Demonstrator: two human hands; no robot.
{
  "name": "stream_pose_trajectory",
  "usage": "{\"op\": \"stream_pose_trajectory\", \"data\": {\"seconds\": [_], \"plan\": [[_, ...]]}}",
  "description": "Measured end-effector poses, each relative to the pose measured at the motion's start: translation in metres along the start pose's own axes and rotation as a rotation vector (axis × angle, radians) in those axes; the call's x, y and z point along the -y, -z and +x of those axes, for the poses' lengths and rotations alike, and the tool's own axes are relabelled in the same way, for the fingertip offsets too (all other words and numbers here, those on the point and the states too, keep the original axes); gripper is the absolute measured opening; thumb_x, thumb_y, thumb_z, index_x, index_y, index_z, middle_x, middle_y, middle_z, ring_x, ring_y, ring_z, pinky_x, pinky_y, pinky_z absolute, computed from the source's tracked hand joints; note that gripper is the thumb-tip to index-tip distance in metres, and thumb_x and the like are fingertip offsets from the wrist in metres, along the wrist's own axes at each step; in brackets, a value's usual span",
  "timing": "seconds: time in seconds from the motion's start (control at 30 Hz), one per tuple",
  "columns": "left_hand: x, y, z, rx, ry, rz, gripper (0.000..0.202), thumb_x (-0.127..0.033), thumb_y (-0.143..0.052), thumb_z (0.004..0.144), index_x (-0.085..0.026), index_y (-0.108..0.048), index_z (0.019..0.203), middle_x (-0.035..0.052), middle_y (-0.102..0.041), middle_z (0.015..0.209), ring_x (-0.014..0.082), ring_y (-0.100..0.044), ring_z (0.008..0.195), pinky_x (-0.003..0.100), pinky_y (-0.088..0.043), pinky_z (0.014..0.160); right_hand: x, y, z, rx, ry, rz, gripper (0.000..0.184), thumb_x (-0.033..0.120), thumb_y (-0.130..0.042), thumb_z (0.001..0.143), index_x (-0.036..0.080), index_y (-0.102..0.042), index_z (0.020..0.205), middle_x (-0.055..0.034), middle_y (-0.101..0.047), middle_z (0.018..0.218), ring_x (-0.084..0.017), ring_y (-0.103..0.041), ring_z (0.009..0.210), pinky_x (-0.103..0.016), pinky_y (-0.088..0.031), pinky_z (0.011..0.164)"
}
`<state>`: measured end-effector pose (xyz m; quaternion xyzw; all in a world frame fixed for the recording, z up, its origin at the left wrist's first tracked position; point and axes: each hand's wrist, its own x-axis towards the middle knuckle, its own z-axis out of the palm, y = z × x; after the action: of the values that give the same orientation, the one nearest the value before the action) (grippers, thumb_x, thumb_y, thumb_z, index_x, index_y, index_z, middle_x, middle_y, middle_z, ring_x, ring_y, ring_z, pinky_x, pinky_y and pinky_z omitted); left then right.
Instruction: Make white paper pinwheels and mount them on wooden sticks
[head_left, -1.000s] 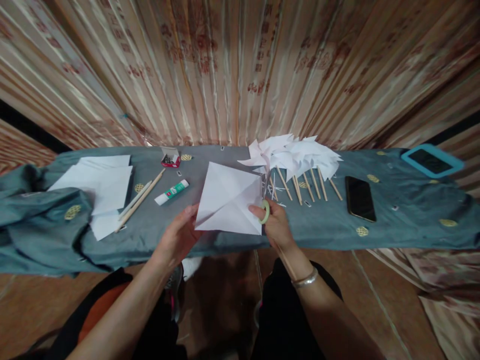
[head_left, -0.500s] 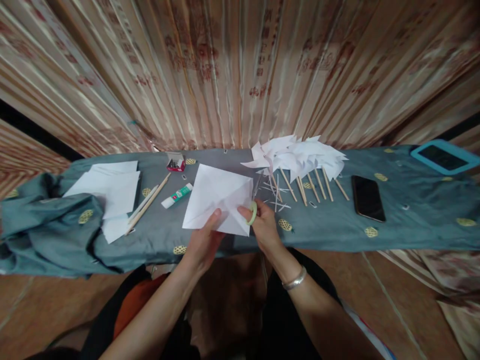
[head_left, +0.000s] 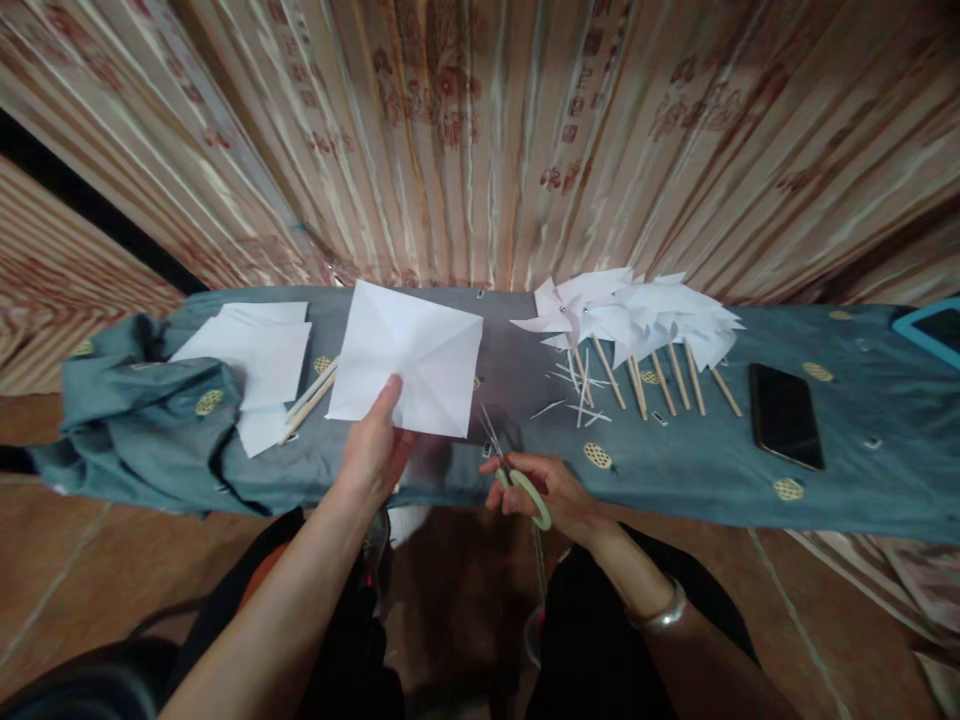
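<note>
My left hand [head_left: 377, 440] pinches a square sheet of white paper [head_left: 420, 345] near its lower edge, thumb on top. Crease lines run across the sheet, which is held up over the cloth. In my right hand [head_left: 544, 485] is a pair of scissors [head_left: 523, 492] with pale green handles. Its blades point up and to the left, apart from the paper. Right of them lie thin white paper strips [head_left: 585, 400] and a row of white paper pinwheels [head_left: 637, 310] on wooden sticks.
On the left, white paper sheets [head_left: 266, 350] and wooden sticks [head_left: 306, 408] lie on the grey-green cloth [head_left: 697, 450] with pineapple prints. A black phone [head_left: 786, 415] lies at the right, and a blue-framed tablet [head_left: 930, 335] at the far right edge. A striped curtain [head_left: 480, 140] hangs behind.
The scissors have come away from the paper, down and to the right. My left hand has raised the sheet leftward, and it now covers the glue stick and small red box. The view has shifted.
</note>
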<state>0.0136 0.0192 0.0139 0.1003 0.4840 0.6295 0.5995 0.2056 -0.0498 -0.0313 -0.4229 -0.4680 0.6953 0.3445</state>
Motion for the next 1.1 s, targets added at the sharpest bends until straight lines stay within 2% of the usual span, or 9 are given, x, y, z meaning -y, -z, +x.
{"op": "stream_pose_trajectory", "data": {"seconds": [0.1, 0.23, 0.33, 0.6, 0.8, 1.1], "plan": [[0.0, 0.0, -0.001, 0.031, -0.004, 0.026, 0.028, -0.011, -0.057, 0.088, -0.013, -0.063, 0.116, 0.0071, -0.075, 0.097, 0.0163, -0.071, 0.081, 0.024, -0.058, 0.076, -0.004, 0.0, -0.003, 0.073, -0.062, -0.018, 0.052, 0.052, -0.078, 0.064, 0.015, -0.07, 0.098, -0.0017, -0.068, 0.071, -0.01, -0.057, 0.058, -0.021, -0.042, 0.055], [0.004, -0.002, -0.005, 0.057, -0.006, 0.05, 0.033, -0.013, -0.058, 0.087, -0.014, -0.061, 0.12, 0.0088, -0.074, 0.104, 0.0181, -0.071, 0.085, 0.027, -0.058, 0.078, -0.003, -0.002, -0.002, 0.098, -0.082, 0.007, 0.051, 0.052, -0.08, 0.062, 0.015, -0.07, 0.097, -0.0017, -0.069, 0.069, -0.01, -0.057, 0.057, -0.023, -0.045, 0.055], [0.007, -0.003, -0.007, 0.053, 0.007, 0.046, 0.033, -0.011, -0.059, 0.086, -0.016, -0.063, 0.118, 0.0067, -0.074, 0.106, 0.017, -0.071, 0.083, 0.026, -0.058, 0.079, -0.001, -0.004, 0.0, 0.099, -0.087, 0.026, 0.052, 0.051, -0.081, 0.061, 0.014, -0.071, 0.096, -0.0015, -0.069, 0.067, -0.01, -0.057, 0.055, -0.022, -0.046, 0.055], [0.009, -0.001, -0.008, 0.068, 0.018, 0.039, 0.032, -0.01, -0.059, 0.086, -0.016, -0.064, 0.117, 0.0034, -0.076, 0.094, 0.0154, -0.072, 0.075, 0.026, -0.059, 0.079, -0.003, -0.004, 0.002, 0.097, -0.066, 0.039, 0.05, 0.049, -0.081, 0.062, 0.014, -0.071, 0.098, -0.0015, -0.07, 0.066, -0.009, -0.058, 0.053, -0.02, -0.046, 0.052], [0.009, -0.002, -0.007, 0.027, 0.041, 0.031, 0.034, -0.011, -0.062, 0.084, -0.016, -0.063, 0.118, 0.0045, -0.076, 0.096, 0.016, -0.072, 0.077, 0.026, -0.059, 0.08, -0.002, -0.004, 0.002, 0.085, -0.048, 0.038, 0.046, 0.045, -0.081, 0.064, 0.014, -0.072, 0.097, -0.0011, -0.069, 0.065, -0.009, -0.057, 0.052, -0.019, -0.045, 0.05], [0.01, -0.001, -0.007, 0.06, 0.012, 0.021, 0.034, -0.01, -0.06, 0.085, -0.018, -0.064, 0.118, 0.0037, -0.075, 0.099, 0.0155, -0.071, 0.079, 0.026, -0.058, 0.082, -0.006, -0.004, 0.003, 0.069, -0.062, 0.043, 0.042, 0.039, -0.081, 0.064, 0.016, -0.073, 0.098, 0.0007, -0.067, 0.061, -0.008, -0.056, 0.049, -0.019, -0.045, 0.047]]}}
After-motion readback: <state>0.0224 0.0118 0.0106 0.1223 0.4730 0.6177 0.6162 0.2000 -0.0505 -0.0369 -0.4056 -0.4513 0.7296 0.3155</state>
